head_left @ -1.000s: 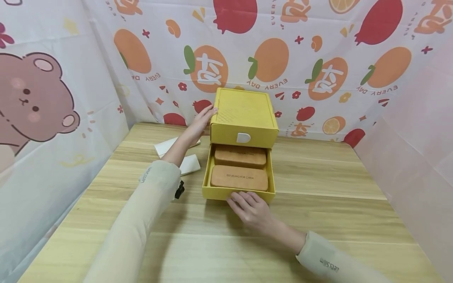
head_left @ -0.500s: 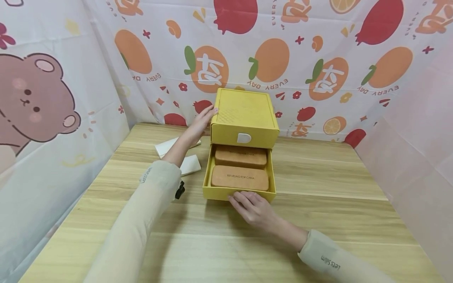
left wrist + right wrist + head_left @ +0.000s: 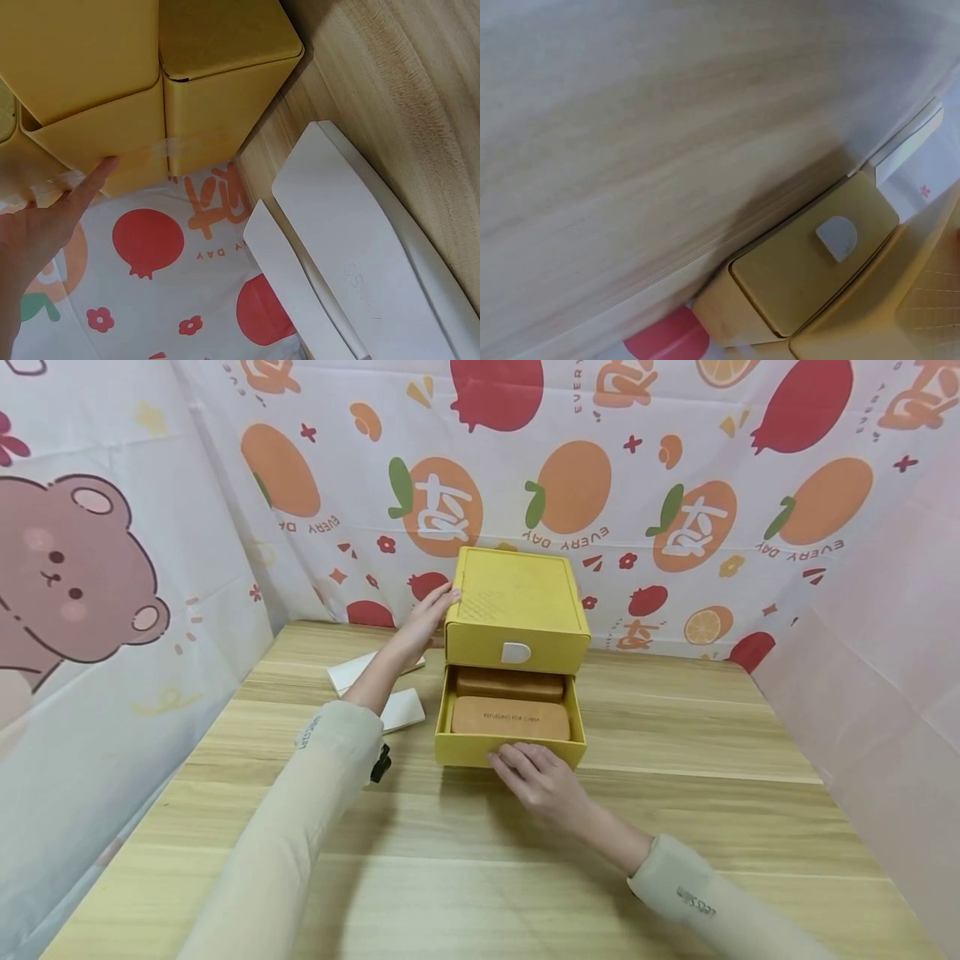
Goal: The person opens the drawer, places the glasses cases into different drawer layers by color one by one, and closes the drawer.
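A yellow drawer box (image 3: pixel 525 583) stands upright near the back of the table. Below its closed top drawer, a lower drawer (image 3: pixel 459 752) sticks out towards me. Inside it lie two brown round-cornered cases, a front case (image 3: pixel 510 718) printed with small lettering and a rear case (image 3: pixel 510 683) partly under the upper tier. My left hand (image 3: pixel 420 627) rests along the box's left side, its fingers stretched out. My right hand (image 3: pixel 542 787) presses its fingertips against the drawer's front and covers part of it. The right wrist view does not show that hand.
White flat items (image 3: pixel 403 708) lie left of the box, partly behind my left forearm. Another closed drawer (image 3: pixel 802 277) with a white tab (image 3: pixel 838 238) sits lowest, at the tabletop. A fruit-print cloth (image 3: pixel 337 468) hangs close behind the box.
The protruding drawer has slid slightly inward, away from me, with my right hand following it. More of the rear case is now covered. My left hand has stayed put.
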`<state>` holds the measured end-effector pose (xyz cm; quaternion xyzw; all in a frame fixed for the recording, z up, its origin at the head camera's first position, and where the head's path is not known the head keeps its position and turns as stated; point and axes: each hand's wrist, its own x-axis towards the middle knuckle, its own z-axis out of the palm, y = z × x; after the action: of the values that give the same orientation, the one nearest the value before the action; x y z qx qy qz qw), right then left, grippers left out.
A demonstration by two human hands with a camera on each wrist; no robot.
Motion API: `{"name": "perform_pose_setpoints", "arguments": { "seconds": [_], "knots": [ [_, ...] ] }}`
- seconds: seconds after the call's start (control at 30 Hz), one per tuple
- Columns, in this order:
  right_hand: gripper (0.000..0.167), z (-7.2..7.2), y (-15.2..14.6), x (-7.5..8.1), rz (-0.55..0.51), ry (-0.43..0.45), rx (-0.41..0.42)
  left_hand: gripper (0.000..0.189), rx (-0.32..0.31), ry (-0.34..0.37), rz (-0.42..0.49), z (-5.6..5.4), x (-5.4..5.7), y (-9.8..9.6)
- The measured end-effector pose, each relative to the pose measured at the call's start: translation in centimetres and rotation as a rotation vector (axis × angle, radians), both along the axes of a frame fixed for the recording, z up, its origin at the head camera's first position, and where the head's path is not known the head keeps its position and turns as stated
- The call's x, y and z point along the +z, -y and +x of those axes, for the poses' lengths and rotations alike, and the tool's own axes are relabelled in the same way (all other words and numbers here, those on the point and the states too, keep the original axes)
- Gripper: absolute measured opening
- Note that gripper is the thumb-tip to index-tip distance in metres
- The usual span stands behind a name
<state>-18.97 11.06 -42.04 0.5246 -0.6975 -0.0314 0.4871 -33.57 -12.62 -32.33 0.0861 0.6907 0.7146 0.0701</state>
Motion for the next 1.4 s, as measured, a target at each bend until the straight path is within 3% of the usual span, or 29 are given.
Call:
{"name": "perform_pose_setpoints", "arguments": {
  "seconds": [0.23, 0.5, 0.7, 0.87, 1.4],
  "knots": [
    [0.030, -0.7, 0.1, 0.2, 0.002, 0.035, -0.007, 0.066, -0.021, -0.003, -0.012, 0.2, 0.4, 0.0],
    [0.029, -2.1, 0.1, 0.3, 0.008, 0.014, -0.027, 0.064, -0.052, 0.013, 0.001, 1.5, 1.8, -0.1],
    [0.033, -2.4, 0.0, 0.4, 0.045, 0.002, -0.091, 0.065, -0.032, 0.014, 0.013, 0.5, 0.7, 0.1],
    [0.034, -2.3, 0.0, 0.1, 0.052, -0.058, -0.143, 0.066, -0.021, -0.008, 0.002, 0.0, 0.0, 0.1],
    [0.034, -2.4, 0.3, 0.0, 0.052, -0.032, -0.138, 0.067, -0.016, -0.014, 0.008, -0.1, -0.1, 0.1]
  ]
}}
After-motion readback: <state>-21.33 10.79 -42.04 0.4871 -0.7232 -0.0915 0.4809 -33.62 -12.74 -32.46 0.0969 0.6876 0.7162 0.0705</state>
